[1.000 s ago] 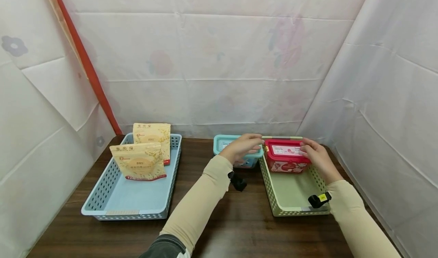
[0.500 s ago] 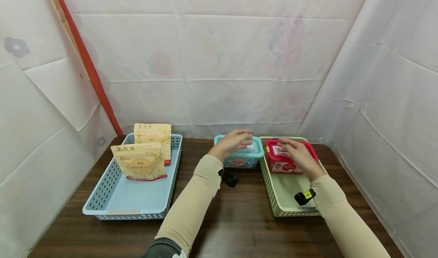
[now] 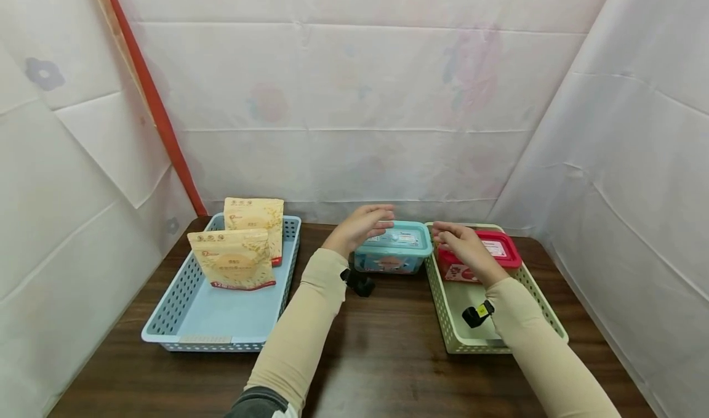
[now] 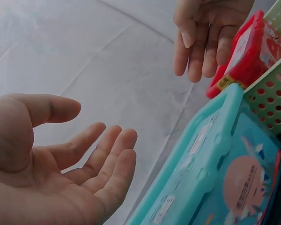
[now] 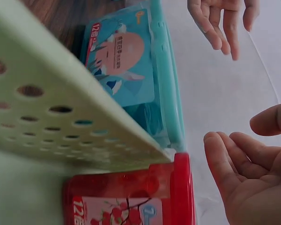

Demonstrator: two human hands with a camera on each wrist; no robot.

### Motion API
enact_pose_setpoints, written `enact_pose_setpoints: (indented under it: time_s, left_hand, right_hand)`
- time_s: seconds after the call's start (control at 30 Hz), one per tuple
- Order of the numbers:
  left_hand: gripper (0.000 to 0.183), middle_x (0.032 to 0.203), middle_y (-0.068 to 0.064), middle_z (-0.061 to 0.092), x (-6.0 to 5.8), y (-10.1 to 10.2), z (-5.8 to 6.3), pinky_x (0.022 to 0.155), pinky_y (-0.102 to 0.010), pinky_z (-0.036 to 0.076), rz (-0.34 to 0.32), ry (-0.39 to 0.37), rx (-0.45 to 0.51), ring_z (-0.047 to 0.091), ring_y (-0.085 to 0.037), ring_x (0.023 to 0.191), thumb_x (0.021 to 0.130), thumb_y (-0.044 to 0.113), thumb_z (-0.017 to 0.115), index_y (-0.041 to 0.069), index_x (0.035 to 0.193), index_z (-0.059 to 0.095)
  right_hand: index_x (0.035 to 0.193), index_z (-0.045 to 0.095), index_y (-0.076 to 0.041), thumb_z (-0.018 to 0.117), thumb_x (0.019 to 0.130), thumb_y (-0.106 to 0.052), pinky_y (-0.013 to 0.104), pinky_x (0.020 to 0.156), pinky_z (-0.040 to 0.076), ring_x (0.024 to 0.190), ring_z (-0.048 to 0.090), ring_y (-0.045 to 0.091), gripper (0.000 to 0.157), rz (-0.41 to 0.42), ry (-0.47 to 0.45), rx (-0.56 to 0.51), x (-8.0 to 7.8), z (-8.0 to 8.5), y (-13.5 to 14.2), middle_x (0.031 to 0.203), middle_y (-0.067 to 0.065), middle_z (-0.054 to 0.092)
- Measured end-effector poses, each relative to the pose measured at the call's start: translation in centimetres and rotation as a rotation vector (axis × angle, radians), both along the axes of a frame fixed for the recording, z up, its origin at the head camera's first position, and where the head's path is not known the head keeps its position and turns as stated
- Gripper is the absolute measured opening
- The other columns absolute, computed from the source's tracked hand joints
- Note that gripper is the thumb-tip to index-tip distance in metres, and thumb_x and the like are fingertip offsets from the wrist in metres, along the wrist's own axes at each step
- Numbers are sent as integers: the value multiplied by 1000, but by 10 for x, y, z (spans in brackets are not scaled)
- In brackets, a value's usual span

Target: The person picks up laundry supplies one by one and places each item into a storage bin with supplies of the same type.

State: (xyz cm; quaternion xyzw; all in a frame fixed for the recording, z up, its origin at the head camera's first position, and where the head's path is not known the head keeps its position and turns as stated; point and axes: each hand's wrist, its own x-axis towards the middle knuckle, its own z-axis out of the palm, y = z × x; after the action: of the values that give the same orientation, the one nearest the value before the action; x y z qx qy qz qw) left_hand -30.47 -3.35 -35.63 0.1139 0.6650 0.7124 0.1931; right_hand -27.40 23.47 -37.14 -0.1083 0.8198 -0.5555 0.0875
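The left hand (image 3: 357,230), fingers loosely spread, hovers near the blue box (image 3: 396,255) printed "12" beside the green basket (image 3: 437,304), where the right hand (image 3: 465,249), likewise relaxed, hovers above the red box (image 5: 131,192), also reading "12".

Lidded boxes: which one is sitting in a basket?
The red lidded box: it stands inside the green basket. The turquoise lidded box is outside, on the wooden table beside that basket.

Left hand (image 3: 360,228) and right hand (image 3: 467,250) relaxed, apart (each turned inward)
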Motion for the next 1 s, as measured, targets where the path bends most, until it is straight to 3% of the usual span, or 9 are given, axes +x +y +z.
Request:
enact_pose_setpoints:
  time_s: [0.23, 0.53, 0.83, 1.0]
  left_hand:
    - [46, 147, -18, 47, -1, -20, -3, 112, -43, 38, 57, -9, -1, 49, -32, 133, 108, 22, 50, 7, 150, 44]
    - [48, 151, -19, 43, -3, -43, -6, 112, -42, 37, 108, 2, -68, 47, -33, 135, 108, 22, 47, 4, 152, 41]
    - [48, 153, -23, 39, -6, -52, -11, 114, -46, 34, 131, 13, -144, 43, -35, 138, 108, 21, 45, 2, 152, 39]
    - [47, 154, -20, 39, -8, -50, -19, 111, -45, 38, 165, 26, -227, 43, -35, 137, 107, 19, 48, 2, 151, 42]
  right_hand:
    - [152, 36, 3, 41, 109, -19, 50, 110, 37, 132, 48, 39, 49, 25, 6, 17, -3, 0, -8, 149, 27, 42]
    - [151, 42, -4, 45, 107, -22, 50, 102, 45, 129, 51, 34, 48, -11, 53, 130, -4, 2, -14, 148, 19, 48]
    - [153, 40, -5, 46, 107, -23, 55, 107, 40, 136, 44, 36, 49, 8, 102, 237, -7, 2, -15, 149, 20, 47]
    - [152, 41, -4, 48, 106, -22, 54, 104, 43, 135, 45, 37, 49, 16, 114, 297, -11, 0, -17, 149, 20, 47]
